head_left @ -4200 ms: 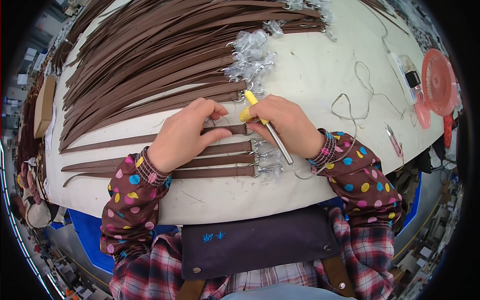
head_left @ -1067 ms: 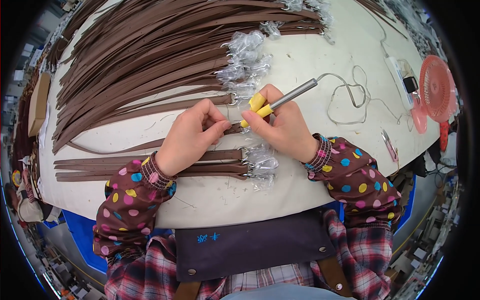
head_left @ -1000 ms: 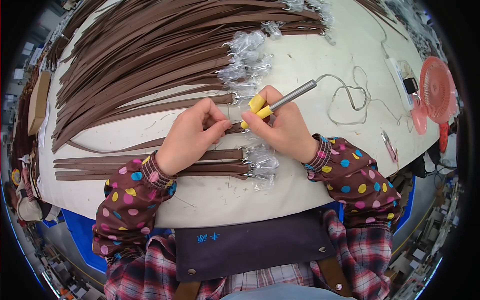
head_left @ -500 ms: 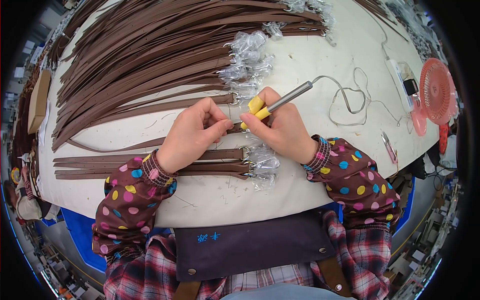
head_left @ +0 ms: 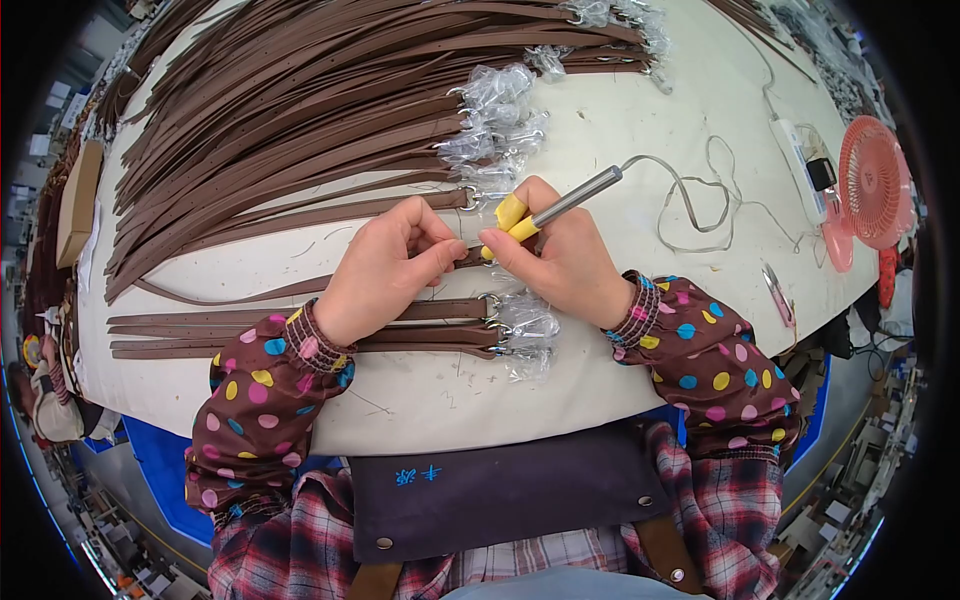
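My left hand (head_left: 385, 265) is closed in a pinch on a brown strap (head_left: 265, 294), close to its right end. The strap trails off leftward across the table. My right hand (head_left: 578, 265) grips a corded pen-shaped tool (head_left: 580, 196) with a silver barrel and a yellow grip, held slanting. Yellow wrapping (head_left: 511, 210) shows at the right index finger. The tool's lower end is at the strap's end, between the two hands; fingers hide whether it touches. Just nearer me lies a small group of brown straps (head_left: 400, 334) with metal rings in clear plastic wrap (head_left: 528, 325).
A large pile of brown straps (head_left: 290, 130) covers the far left, their plastic-wrapped ends (head_left: 495, 100) pointing right. The tool's cable (head_left: 690, 190) loops across the right side. Thread snips (head_left: 778, 295), a white power strip (head_left: 800, 170) and a pink fan (head_left: 872, 185) are at the right.
The tool and right hand have shifted very slightly left. My left hand keeps its place on the strap.
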Available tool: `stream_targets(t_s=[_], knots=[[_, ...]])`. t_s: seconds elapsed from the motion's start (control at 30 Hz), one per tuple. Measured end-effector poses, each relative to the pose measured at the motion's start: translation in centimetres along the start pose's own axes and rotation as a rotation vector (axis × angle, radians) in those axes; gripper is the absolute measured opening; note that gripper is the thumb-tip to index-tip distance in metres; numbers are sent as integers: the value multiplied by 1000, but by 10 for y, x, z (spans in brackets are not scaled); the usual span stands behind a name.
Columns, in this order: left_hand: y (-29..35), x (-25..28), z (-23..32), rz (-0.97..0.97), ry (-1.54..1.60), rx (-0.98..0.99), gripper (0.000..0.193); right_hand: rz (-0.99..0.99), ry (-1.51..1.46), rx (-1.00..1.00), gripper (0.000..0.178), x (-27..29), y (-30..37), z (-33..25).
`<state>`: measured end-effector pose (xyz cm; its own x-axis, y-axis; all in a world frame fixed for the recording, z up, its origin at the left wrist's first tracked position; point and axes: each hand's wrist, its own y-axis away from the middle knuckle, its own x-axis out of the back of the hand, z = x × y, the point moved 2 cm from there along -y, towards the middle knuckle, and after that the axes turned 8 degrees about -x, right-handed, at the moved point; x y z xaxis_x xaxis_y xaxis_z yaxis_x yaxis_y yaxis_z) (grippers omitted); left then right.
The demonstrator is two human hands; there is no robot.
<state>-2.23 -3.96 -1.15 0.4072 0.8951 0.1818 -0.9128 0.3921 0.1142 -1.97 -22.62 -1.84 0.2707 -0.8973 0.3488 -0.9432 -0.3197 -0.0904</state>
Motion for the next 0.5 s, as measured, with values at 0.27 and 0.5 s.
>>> stream_targets(t_s=[0.27, 0.5], knots=[[0, 0, 0, -4, 7, 0, 15, -7, 11, -7, 28, 1, 0, -1], [0, 0, 1, 5, 30, 3, 15, 2, -4, 1, 26, 2, 0, -4]])
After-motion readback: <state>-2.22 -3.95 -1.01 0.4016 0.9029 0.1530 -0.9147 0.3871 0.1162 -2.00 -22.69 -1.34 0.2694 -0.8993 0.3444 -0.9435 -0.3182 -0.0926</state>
